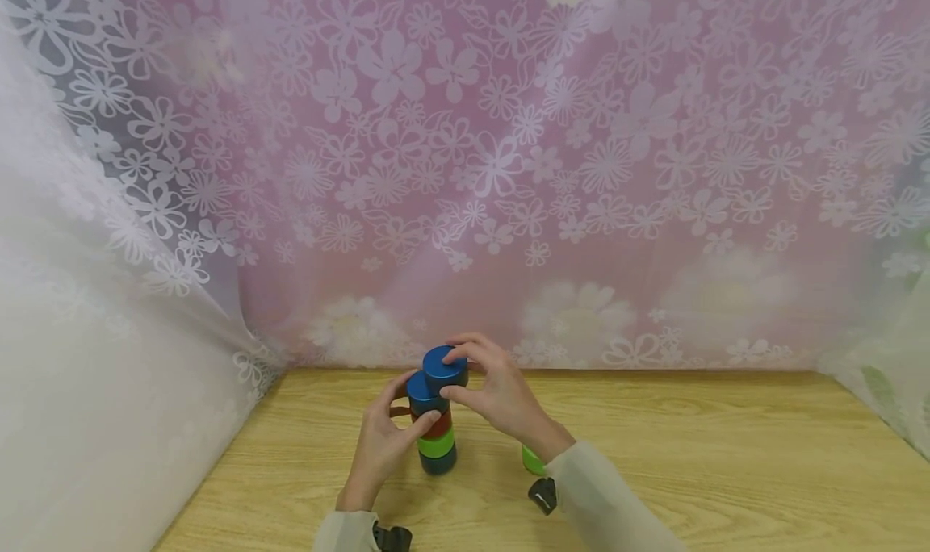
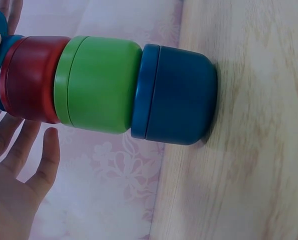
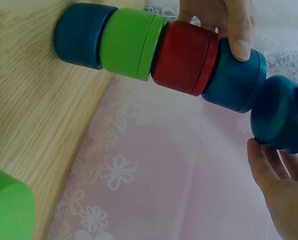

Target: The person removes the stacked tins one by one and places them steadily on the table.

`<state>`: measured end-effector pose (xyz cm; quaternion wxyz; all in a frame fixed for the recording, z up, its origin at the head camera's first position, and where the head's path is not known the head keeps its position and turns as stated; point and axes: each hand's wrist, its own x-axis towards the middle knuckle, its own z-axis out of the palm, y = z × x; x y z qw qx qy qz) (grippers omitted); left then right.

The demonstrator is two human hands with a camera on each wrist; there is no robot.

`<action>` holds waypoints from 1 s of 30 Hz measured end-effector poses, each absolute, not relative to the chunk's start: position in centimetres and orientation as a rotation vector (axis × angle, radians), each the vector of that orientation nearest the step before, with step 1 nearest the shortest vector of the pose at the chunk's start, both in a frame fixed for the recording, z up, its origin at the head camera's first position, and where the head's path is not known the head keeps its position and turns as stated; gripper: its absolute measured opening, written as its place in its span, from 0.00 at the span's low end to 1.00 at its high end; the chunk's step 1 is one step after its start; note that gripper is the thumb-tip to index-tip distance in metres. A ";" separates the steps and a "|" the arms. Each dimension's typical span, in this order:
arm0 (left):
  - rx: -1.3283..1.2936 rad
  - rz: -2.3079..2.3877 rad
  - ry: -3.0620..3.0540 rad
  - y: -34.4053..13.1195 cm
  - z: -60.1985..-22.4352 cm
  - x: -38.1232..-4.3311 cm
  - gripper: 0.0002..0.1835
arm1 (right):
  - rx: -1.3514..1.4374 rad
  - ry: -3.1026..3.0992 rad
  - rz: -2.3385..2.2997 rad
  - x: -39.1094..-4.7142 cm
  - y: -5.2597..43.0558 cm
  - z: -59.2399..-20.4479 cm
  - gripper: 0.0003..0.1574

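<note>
A column of round lidded tins stands upright on the table. From the bottom up it has a dark blue tin (image 2: 181, 95), a green tin (image 2: 99, 85), a red tin (image 2: 36, 77) and another blue tin (image 3: 234, 80). My left hand (image 1: 381, 435) holds the top of the column, its thumb against the upper blue tin and its fingers around the far side. Above and slightly right, my right hand (image 1: 501, 391) grips a further blue tin (image 1: 445, 361) by its side. That tin sits off-centre and tilted at the column's top edge; whether it touches is hard to tell.
A second green tin (image 1: 533, 460) stands on the wooden table (image 1: 690, 455) to the right, partly hidden by my right forearm. Black wrist devices (image 1: 542, 495) sit at both cuffs. A flowered curtain (image 1: 508, 173) hangs behind the table and along its sides.
</note>
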<state>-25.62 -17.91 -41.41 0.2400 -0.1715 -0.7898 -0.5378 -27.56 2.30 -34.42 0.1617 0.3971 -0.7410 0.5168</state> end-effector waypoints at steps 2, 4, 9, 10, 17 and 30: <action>-0.468 -1.475 -2.162 -17.9 -41.4 -25.6 0.31 | 1.130 -2.112 1.475 -27.6 2.5 -34.5 0.18; -0.467 -1.476 -2.164 -17.9 -41.4 -25.7 0.31 | 1.123 -2.107 1.477 -27.6 2.8 -34.5 0.18; -0.461 -1.465 -2.169 -17.9 -41.4 -25.7 0.32 | 1.111 -2.102 1.489 -27.5 3.2 -34.7 0.19; -0.459 -1.463 -2.170 -17.8 -41.4 -25.7 0.32 | 1.108 -2.103 1.490 -27.5 3.3 -34.7 0.19; -0.462 -1.464 -2.165 -17.8 -41.3 -25.6 0.31 | 1.115 -2.087 1.492 -27.5 3.8 -35.0 0.19; -0.454 -1.497 -2.163 -17.8 -41.4 -25.5 0.32 | 1.091 -2.112 1.481 -27.3 4.9 -35.5 0.19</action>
